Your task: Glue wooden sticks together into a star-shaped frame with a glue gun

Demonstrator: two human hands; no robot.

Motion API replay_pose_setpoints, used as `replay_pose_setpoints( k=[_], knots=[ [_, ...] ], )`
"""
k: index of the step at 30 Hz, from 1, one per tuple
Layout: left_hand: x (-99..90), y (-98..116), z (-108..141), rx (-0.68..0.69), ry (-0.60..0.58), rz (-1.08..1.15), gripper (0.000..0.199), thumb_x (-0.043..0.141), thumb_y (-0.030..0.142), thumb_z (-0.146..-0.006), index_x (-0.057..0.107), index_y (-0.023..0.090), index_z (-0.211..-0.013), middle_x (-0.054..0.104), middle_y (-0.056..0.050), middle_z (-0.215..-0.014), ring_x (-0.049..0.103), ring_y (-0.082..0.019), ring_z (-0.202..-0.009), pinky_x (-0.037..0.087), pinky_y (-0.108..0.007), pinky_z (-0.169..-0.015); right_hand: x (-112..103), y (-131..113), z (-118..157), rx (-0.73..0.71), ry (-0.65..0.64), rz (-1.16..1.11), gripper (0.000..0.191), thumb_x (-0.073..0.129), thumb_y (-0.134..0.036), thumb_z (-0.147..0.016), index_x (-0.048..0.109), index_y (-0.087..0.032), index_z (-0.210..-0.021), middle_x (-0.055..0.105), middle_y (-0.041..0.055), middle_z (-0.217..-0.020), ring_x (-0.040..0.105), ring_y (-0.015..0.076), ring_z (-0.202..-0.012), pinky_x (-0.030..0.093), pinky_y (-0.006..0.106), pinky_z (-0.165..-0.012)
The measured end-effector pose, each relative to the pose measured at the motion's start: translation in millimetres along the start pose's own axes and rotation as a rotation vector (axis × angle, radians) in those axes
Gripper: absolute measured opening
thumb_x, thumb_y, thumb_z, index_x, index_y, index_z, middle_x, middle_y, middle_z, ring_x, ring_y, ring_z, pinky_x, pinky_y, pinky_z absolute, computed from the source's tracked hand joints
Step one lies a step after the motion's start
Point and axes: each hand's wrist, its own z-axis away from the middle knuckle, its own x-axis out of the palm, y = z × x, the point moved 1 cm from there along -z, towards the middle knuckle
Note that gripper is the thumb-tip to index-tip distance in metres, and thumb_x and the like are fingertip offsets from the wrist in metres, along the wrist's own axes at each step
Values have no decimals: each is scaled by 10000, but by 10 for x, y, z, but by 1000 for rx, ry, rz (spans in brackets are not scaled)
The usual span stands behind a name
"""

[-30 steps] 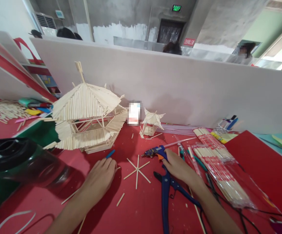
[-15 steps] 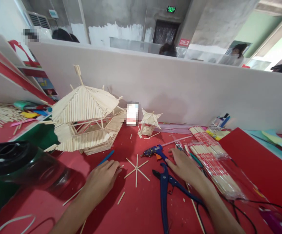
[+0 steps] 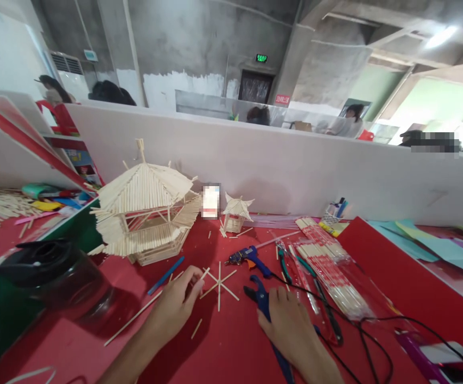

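My left hand [image 3: 177,298] pinches a short wooden stick [image 3: 205,274] between thumb and fingers, just left of a star of joined wooden sticks [image 3: 219,282] lying flat. My right hand [image 3: 291,322] lies over the blue pipe cutter [image 3: 261,297], its fingers curled down on the handles; the palm hides much of the tool. Above the cutter rests a blue hot glue gun [image 3: 247,256]. A loose short stick [image 3: 196,328] lies below the star, and a longer stick [image 3: 133,318] passes near my left wrist.
A large stick pavilion [image 3: 147,213] and a small one [image 3: 237,213] stand behind. A dark bottle [image 3: 59,282] is at left. On the right are bagged sticks [image 3: 331,277], pliers [image 3: 283,262], black cables [image 3: 375,341] and red board [image 3: 399,282]. A partition [image 3: 279,160] runs behind.
My right hand has moved from beside the glue gun down onto the pipe cutter. My left hand has turned, lifting the small stick's tip closer to the star. The view has tilted up.
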Motion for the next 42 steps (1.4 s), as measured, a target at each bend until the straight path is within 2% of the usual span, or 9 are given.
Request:
replay_pose_setpoints(
  k=[3,6,10,16,21,27,32,37,42],
  knots=[
    [44,35,13,-20,-26,259,239,408,422,-1006,518,226,-924,575,25,-756,553,-160,-680,410,-253,-636,-97,87,113,-95,1,-238,378,416,-342,-973,622,-133,-1210,646,199,-1210,609,346,-1153,470,488,-981],
    [69,48,14,-15,-56,467,264,446,459,-997,540,213,-978,582,22,-749,546,-152,-676,426,-248,-643,-224,33,158,-242,2,-532,459,377,-413,-991,507,-197,-1374,579,139,-1374,540,276,-1285,442,399,-1054],
    [71,43,11,5,-79,655,286,513,483,-973,538,199,-999,623,2,-799,580,-139,-664,452,-247,-647,-324,-159,13,-417,-52,-701,400,414,-362,-980,527,-211,-1332,595,116,-1351,575,240,-1230,455,363,-1029],
    [64,-30,27,-15,-37,711,423,539,473,-976,404,250,-1308,630,15,-865,584,-120,-643,470,-256,-680,-381,-308,-266,-559,-141,-738,385,343,-397,-1020,584,-197,-1242,646,113,-1278,596,235,-1175,452,372,-1007],
    [82,-93,-1,-19,-66,713,403,531,481,-976,425,259,-1295,584,25,-876,569,-114,-635,472,-245,-640,-452,-353,-402,-620,-172,-705,401,336,-385,-1028,584,-187,-1273,638,113,-1312,583,232,-1202,424,373,-1032],
    [37,-108,3,-51,-62,652,428,516,463,-983,401,269,-1346,604,2,-953,574,-107,-612,492,-263,-653,-471,-363,-513,-651,-114,-632,375,360,-353,-1032,620,-199,-1254,665,108,-1278,610,232,-1155,446,366,-994],
    [45,-122,0,-48,-78,650,402,514,462,-987,415,267,-1323,605,1,-962,570,-98,-590,497,-251,-629,-414,-344,-527,-672,-56,-598,354,380,-320,-1027,617,-192,-1257,670,113,-1261,626,227,-1122,462,352,-961],
    [66,-134,-5,-37,-86,634,397,499,470,-991,425,262,-1322,580,4,-943,586,-108,-596,514,-261,-632,-391,-329,-529,-682,-56,-595,352,394,-291,-1014,608,-171,-1267,664,125,-1270,614,232,-1145,439,361,-998],
    [25,-100,-1,-38,-100,553,384,480,477,-994,442,259,-1308,597,-19,-987,609,-122,-606,533,-281,-651,-420,-336,-527,-680,-59,-592,337,390,-277,-1009,639,-177,-1213,688,118,-1208,628,229,-1100,448,346,-963]
  ],
)
